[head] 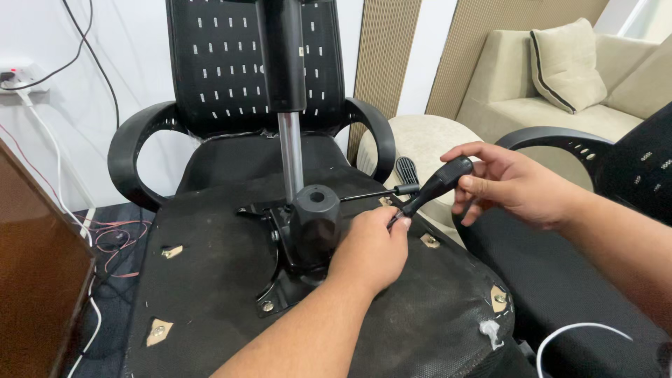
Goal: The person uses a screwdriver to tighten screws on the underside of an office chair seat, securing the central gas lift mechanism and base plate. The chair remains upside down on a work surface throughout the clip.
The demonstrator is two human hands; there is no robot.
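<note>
So the upturned chair seat (210, 280) filled the lower middle of the frame, underside up, with the black tilt mechanism (311, 224) bolted near its centre and the chrome gas cylinder (291, 154) sticking up out of it toward the top of the frame. The person's right hand (511, 183), at right of centre, had its fingers wrapped around the black lever handle (437, 185), while the left hand (371, 248), in the middle, was curled over the spot where that handle's lower end met the mechanism; looked like its fingertips were pinching the lower end of the handle, though they were mostly hidden. A thin lever rod (367, 194) ran from the mechanism out to the right.

What could've gone wrong from there, in my view: the handle sat at an angle, so forcing it could've bent the rod or pinched the left fingertips. Also the seat was just resting across another office chair (245, 84) behind it, so a hard pull might've slid the whole thing off.
</note>
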